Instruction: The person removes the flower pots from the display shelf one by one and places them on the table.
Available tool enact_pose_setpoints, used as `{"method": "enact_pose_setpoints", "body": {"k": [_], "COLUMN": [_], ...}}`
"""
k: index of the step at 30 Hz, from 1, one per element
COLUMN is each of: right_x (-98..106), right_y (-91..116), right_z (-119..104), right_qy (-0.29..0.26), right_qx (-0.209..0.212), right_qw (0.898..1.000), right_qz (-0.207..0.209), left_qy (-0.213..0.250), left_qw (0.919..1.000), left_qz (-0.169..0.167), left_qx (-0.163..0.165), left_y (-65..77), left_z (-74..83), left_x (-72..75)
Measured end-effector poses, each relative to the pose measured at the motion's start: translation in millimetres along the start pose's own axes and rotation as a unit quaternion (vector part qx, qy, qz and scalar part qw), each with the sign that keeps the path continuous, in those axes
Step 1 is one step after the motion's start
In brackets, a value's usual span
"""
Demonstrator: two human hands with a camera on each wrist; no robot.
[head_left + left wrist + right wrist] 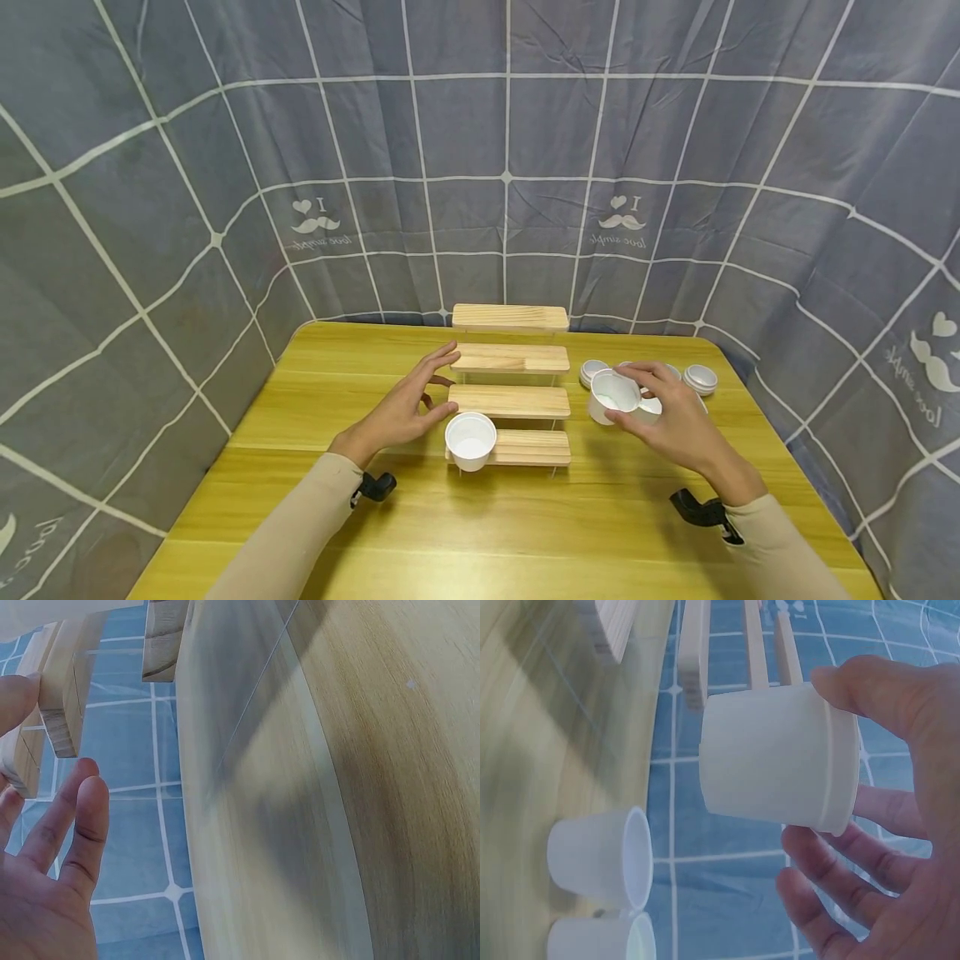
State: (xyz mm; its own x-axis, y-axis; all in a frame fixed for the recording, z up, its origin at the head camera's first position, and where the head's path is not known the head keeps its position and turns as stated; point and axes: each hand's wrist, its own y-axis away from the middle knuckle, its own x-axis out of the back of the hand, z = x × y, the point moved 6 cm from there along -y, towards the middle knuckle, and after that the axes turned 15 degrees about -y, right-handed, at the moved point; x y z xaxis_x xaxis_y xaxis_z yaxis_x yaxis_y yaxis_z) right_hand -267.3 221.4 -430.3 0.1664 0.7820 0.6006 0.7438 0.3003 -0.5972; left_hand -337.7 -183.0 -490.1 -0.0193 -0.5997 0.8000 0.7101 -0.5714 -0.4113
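Observation:
Between thumb and fingers, my right hand [675, 425] pinches a white cup [613, 398] by its rim, above the table. The right wrist view shows the cup [769, 757] tipped in the picture, its thumb and fingers at the rim end. Loosely spread, the fingers of my left hand [405, 410] hold nothing and are beside the left ends of the wooden step shelf's planks [517, 402]. Its thumb is close to a plank end [64, 712]; whether they touch I cannot tell. Another white cup [471, 442] stands at the left of the lowest plank.
Several more white cups [700, 379] stand at the table's right, partly hidden behind the right hand; two cups [600, 859] show low in the right wrist view. The wooden table [420, 533] is bordered by a grey checked curtain [465, 217].

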Motion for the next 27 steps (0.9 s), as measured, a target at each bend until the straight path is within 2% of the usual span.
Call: {"method": "enact_pose_setpoints", "body": {"k": [10, 18, 27], "right_x": [17.7, 27.0, 36.4], "right_y": [7.6, 13.8, 23.0], "right_z": [14.6, 26.0, 41.6], "right_qy": [0.010, -0.001, -0.007], "right_qx": [-0.021, -0.034, -0.066], "right_qw": [1.000, 0.999, 0.997], "right_qz": [0.017, 0.033, 0.048], "left_qy": [-0.010, -0.005, -0.003], "left_qw": [0.9998, 0.9999, 0.9999], "left_qz": [0.001, -0.012, -0.010], "left_qx": [-0.014, 0.004, 0.007], "left_y": [-1.6, -0.6, -1.4], "left_z": [-0.7, 1.1, 2.3], "left_x": [-1.5, -0.7, -0.8]}}
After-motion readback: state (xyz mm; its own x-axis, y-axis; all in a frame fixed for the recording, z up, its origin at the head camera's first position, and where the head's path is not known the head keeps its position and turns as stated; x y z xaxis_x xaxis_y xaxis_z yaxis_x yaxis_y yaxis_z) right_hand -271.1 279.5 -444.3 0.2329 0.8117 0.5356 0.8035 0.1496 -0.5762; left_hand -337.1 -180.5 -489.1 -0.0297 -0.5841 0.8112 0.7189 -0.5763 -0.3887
